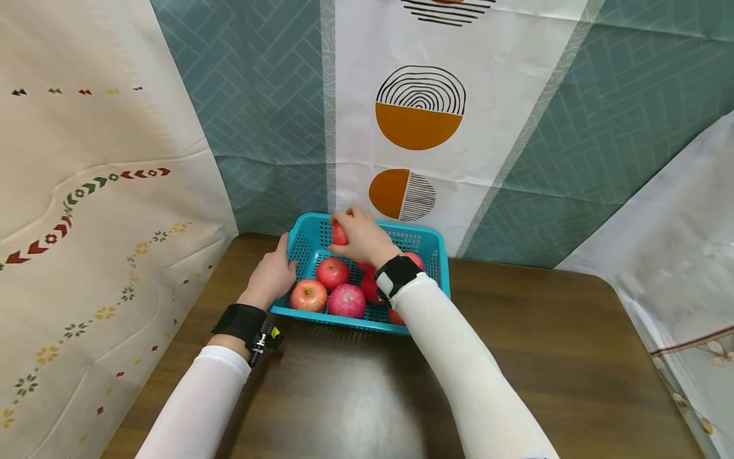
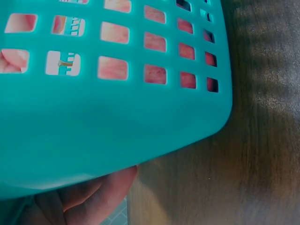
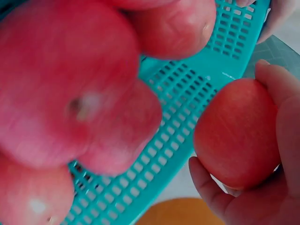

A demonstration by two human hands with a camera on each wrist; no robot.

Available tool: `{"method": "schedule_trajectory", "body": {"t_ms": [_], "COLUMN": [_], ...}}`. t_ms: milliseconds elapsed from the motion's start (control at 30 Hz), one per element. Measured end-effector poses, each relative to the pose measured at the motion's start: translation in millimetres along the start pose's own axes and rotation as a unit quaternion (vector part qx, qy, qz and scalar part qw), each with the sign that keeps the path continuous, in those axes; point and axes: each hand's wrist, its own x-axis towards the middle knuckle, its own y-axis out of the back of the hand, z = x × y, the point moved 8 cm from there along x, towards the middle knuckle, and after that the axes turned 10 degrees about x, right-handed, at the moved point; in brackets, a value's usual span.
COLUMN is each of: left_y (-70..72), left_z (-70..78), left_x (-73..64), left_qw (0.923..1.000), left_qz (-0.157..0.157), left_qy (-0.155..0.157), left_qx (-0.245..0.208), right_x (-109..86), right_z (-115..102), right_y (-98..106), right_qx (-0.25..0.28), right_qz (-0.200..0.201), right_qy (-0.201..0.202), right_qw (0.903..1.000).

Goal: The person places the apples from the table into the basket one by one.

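A blue-green plastic basket (image 1: 443, 268) with perforated walls holds several red apples (image 1: 346, 300). My left hand (image 1: 272, 275) grips the basket's left side. In the left wrist view the fingers (image 2: 104, 199) curl at its edge, partly hidden by the wall. Over the back left part of the basket, my right hand (image 1: 367, 237) holds a red apple (image 1: 339, 234). The right wrist view shows this apple (image 3: 238, 133) between the thumb and fingers, level with the rim. Other apples in the basket are partly covered by my right wrist.
The basket stands at the back of a brown wooden table (image 1: 355, 389). Directly behind it hangs a green and white patterned cloth (image 1: 275, 115). A cream cloth (image 1: 103, 210) borders the left side, and white fabric (image 1: 682, 223) hangs at the right.
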Motion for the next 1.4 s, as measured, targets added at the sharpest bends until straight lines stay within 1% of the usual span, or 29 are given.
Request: {"method": "schedule_trajectory", "body": {"t_ms": [100, 233, 367, 500, 667, 800, 933, 1100, 1200, 1400], "left_y": [-1.9, -3.2, -1.3, 1.4, 2.1, 3.3, 6.4, 9.3, 6.9, 0.5], "left_z": [1.2, 5.0, 9.0, 10.8, 13.0, 13.0, 12.4, 8.3, 5.5, 0.5], "left_x": [1.6, 3.2, 2.5, 1.9, 1.0, 0.2, -0.1, 1.3, 2.0, 2.9], "left_qw": [1.0000, 0.9999, 0.9993, 0.9992, 0.9991, 0.9987, 0.9986, 0.9988, 0.9991, 0.9995], "left_qz": [0.001, 0.009, 0.022, 0.027, 0.027, 0.033, 0.035, 0.036, 0.028, 0.017], "left_qy": [-0.001, -0.013, -0.028, -0.029, -0.029, -0.035, -0.037, -0.029, -0.024, -0.016], "left_qx": [0.001, 0.004, 0.007, 0.011, 0.015, 0.015, 0.013, 0.017, 0.019, 0.020], "right_x": [6.8, 14.0, 19.0, 24.2, 25.8, 22.0, 17.2, 13.6, 10.9, 8.0], "right_z": [-5, -10, -16, -21, -23, -27, -26, -24, -20, -16], "right_y": [-6, -15, -25, -36, -48, -55, -61, -67, -71, -76], "right_qx": [0.004, -0.014, -0.042, -0.060, -0.079, -0.115, -0.130, -0.124, -0.108, -0.081], "right_qz": [0.001, -0.013, -0.024, -0.024, -0.030, -0.054, -0.090, -0.129, -0.150, -0.165], "right_qy": [-0.013, -0.022, -0.013, 0.000, 0.003, -0.005, -0.032, -0.061, -0.078, -0.085], "right_qw": [0.9999, 0.9996, 0.9987, 0.9979, 0.9964, 0.9919, 0.9869, 0.9820, 0.9797, 0.9792]}}
